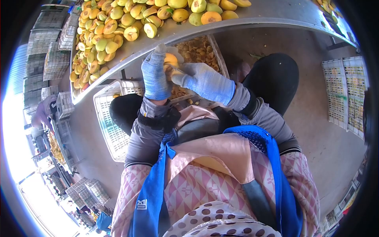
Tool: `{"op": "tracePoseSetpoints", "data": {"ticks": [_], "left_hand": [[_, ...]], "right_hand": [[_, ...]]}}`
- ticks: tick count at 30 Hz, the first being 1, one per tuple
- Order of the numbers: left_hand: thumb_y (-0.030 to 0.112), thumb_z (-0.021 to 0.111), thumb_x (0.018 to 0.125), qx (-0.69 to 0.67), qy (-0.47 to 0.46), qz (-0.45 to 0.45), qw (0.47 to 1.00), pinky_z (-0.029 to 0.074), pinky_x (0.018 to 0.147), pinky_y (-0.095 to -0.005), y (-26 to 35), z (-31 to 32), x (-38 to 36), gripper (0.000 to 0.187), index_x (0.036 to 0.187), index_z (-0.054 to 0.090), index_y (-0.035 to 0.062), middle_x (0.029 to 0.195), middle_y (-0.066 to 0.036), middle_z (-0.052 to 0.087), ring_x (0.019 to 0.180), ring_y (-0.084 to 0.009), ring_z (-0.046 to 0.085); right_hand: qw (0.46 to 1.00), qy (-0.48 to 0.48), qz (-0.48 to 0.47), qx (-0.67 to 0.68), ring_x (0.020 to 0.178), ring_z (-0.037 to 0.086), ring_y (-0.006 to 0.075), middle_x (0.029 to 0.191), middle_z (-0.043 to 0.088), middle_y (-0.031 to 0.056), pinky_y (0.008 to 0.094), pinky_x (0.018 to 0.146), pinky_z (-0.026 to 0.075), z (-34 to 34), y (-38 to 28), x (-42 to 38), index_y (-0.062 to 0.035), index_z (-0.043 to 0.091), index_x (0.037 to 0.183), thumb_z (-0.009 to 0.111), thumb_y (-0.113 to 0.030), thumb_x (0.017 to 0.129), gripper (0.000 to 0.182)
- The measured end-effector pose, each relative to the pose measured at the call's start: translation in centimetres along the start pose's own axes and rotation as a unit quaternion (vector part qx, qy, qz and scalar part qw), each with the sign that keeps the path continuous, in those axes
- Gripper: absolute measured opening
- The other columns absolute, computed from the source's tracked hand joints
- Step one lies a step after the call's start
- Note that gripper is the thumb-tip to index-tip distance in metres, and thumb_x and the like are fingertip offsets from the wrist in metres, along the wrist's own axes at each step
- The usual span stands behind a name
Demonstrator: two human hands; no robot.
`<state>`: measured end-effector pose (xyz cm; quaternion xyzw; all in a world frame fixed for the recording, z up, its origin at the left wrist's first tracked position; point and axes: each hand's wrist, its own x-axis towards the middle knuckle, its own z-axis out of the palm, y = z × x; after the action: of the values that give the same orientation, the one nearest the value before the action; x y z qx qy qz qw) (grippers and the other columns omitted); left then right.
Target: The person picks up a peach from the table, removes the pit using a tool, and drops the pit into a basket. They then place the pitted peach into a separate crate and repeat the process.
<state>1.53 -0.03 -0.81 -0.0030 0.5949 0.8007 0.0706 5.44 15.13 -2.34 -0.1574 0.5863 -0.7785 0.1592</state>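
Both of my hands wear blue-grey knit gloves and meet just below the metal table's edge. A yellow-orange fruit piece is held in my left hand, whose fingers curl round it. My right hand is closed at the same fruit, its fingertips pressed together; whatever it grips there is too small to make out. Beneath the hands stands a crate of brownish fruit scraps. Above them, many halved yellow fruits are heaped on the table.
The metal table's rim crosses the top. A white plastic crate stands by my left knee. More crates are at the right, with stacks at the left. A person in purple is at the far left.
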Motion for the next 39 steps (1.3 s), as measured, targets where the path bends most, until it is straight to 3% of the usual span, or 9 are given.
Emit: {"op": "tracePoseSetpoints", "data": {"ticks": [8,10,11,12,14,15,19,22,39], "left_hand": [[0.034,0.053,0.099,0.155,0.064,0.078,0.983,0.055,0.071,-0.0302,2.6,-6.0,-0.6,0.034,0.104,0.065,0.0020,0.089,-0.007,0.068,0.078,-0.0192,0.066],[0.016,0.055,0.095,0.376,0.092,0.197,0.901,0.053,0.072,-0.0305,5.2,-11.0,-1.3,0.024,0.110,0.064,-0.0005,0.090,-0.007,0.067,0.079,-0.0173,0.064],[0.006,0.063,0.085,0.649,0.041,0.380,0.658,0.053,0.071,-0.0309,7.7,-12.3,-1.9,0.026,0.110,0.064,0.0009,0.091,-0.010,0.067,0.079,-0.0200,0.065],[0.002,0.069,0.073,0.508,0.130,0.182,0.832,0.054,0.068,-0.0297,9.2,-15.1,-3.0,0.035,0.108,0.064,0.0028,0.093,-0.012,0.067,0.078,-0.0245,0.065],[0.022,0.066,0.089,0.716,0.142,0.202,0.653,0.053,0.066,-0.0285,9.8,-26.9,-3.4,0.021,0.099,0.067,0.0034,0.091,-0.007,0.068,0.075,-0.0164,0.064],[0.029,0.062,0.093,0.413,0.308,-0.024,0.857,0.054,0.068,-0.0324,10.6,-28.6,-3.7,0.024,0.096,0.069,0.0060,0.096,-0.007,0.068,0.075,-0.0187,0.065],[0.029,0.063,0.091,0.814,0.205,-0.015,0.544,0.050,0.080,-0.0304,10.6,-32.1,-3.9,0.027,0.106,0.070,0.0073,0.096,-0.008,0.069,0.082,-0.0174,0.064],[0.025,0.065,0.087,0.656,0.196,0.062,0.726,0.049,0.085,-0.0302,10.2,-25.6,1.5,0.029,0.109,0.070,0.0072,0.106,-0.012,0.069,0.093,-0.0203,0.066],[0.011,0.076,0.079,0.459,-0.006,0.044,0.887,0.051,0.062,-0.0255,3.8,-4.3,11.4,0.034,0.106,0.058,0.0025,0.086,-0.003,0.063,0.071,-0.0091,0.057]], "right_hand": [[0.988,0.008,0.074,-0.136,0.072,0.063,0.0235,0.082,0.066,0.0130,0.0355,0.064,0.049,-0.9,-0.2,0.3,0.0019,0.061,0.105,0.057,-0.034,0.098,0.037],[0.976,0.034,0.038,-0.211,0.079,0.065,0.0362,0.087,0.066,0.0227,0.0420,0.070,0.050,-0.9,1.8,0.4,0.0006,0.058,0.116,0.058,-0.034,0.095,0.040],[0.963,0.036,0.024,-0.266,0.080,0.065,0.0369,0.088,0.066,0.0228,0.0426,0.071,0.050,-0.8,1.8,0.3,0.0000,0.057,0.118,0.059,-0.032,0.094,0.040],[0.946,0.039,0.010,-0.321,0.081,0.065,0.0376,0.089,0.066,0.0229,0.0431,0.072,0.051,-0.7,1.8,0.1,-0.0006,0.056,0.120,0.059,-0.030,0.094,0.039],[0.915,0.031,0.015,-0.403,0.082,0.065,0.0385,0.090,0.067,0.0224,0.0443,0.073,0.051,-0.5,1.3,-0.1,-0.0019,0.056,0.122,0.059,-0.026,0.092,0.039],[0.902,0.021,0.035,-0.430,0.082,0.065,0.0388,0.090,0.067,0.0218,0.0449,0.073,0.051,-0.3,0.6,-0.3,-0.0026,0.056,0.121,0.060,-0.025,0.092,0.038],[0.869,-0.001,0.059,-0.492,0.079,0.066,0.0407,0.085,0.067,0.0222,0.0489,0.071,0.052,-0.2,0.3,-0.2,-0.0049,0.056,0.122,0.063,-0.030,0.089,0.042],[0.877,0.011,0.035,-0.480,0.078,0.066,0.0415,0.081,0.067,0.0230,0.0499,0.069,0.052,-0.3,1.0,0.4,-0.0046,0.058,0.117,0.065,-0.034,0.088,0.042],[0.947,0.167,-0.035,-0.274,0.076,0.066,0.0362,0.084,0.066,0.0220,0.0417,0.068,0.051,-1.3,-1.5,2.5,0.0025,0.055,0.111,0.064,-0.024,0.092,0.033]]}}
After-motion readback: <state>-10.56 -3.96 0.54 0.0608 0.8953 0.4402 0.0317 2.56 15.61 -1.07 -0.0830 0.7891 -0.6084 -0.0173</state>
